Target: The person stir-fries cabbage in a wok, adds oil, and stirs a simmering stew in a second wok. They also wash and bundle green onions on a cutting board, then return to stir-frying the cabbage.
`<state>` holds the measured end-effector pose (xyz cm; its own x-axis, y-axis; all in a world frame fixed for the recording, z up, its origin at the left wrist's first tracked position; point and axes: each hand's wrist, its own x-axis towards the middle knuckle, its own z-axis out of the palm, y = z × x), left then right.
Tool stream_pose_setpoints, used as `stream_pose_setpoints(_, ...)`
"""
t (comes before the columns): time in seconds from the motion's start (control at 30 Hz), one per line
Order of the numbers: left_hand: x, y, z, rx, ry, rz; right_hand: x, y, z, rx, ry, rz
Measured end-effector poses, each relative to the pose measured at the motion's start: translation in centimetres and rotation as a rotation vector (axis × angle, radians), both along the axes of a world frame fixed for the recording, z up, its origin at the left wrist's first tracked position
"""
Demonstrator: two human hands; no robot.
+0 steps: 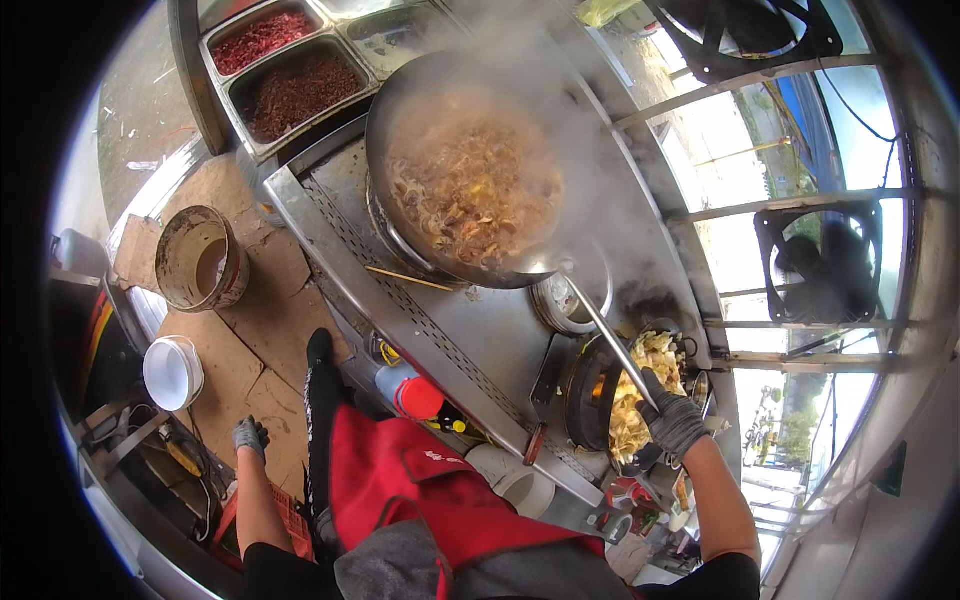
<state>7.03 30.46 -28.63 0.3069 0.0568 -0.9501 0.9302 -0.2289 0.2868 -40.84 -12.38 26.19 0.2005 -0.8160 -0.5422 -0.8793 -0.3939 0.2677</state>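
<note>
My right hand [671, 420], in a grey knit glove, grips the long metal handle [611, 337] of a ladle. The ladle's bowl [538, 262] rests at the near rim of a large wok [386, 202], partly inside it. Brown stewing food [472, 195] with pieces in liquid fills the wok, and thick steam blurs its far side. Below the right hand stands a black pan [589, 397] with pale yellowish cut food [637, 397]. My left hand [251, 437], also gloved, hangs over the cardboard-covered floor with nothing visible in it and its fingers loosely apart.
Metal trays of red chopped food [262, 41] and dark red flakes [300, 94] adjoin the wok. A wooden stick [409, 278] lies on the steel counter [480, 330]. A dirty bucket [236, 274] and a white bucket [172, 375] stand on the floor. Fans [821, 262] line the window side.
</note>
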Motion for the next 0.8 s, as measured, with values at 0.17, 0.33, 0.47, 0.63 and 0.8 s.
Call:
stream_pose_setpoints(0.17,2.4,2.5,3.2,-0.106,-0.055,-0.049,4.5,-3.5,-7.8,0.068,-0.299,-0.017)
stream_pose_setpoints(0.33,1.8,0.2,6.1,-0.015,-0.225,-0.189,8.8,-6.1,-16.1,-0.041,-0.439,0.024)
stream_pose_setpoints(0.47,1.8,-1.2,7.5,-0.003,-0.211,-0.249,12.7,-8.9,-18.9,-0.079,-0.478,-0.015)
stream_pose_setpoints(0.63,3.2,-1.5,9.0,0.072,-0.202,-0.265,16.2,-12.8,-18.6,-0.052,-0.463,-0.102)
stream_pose_setpoints(0.8,5.2,-0.8,10.6,-0.052,-0.200,-0.253,13.4,-15.5,-21.5,-0.152,-0.349,-0.148)
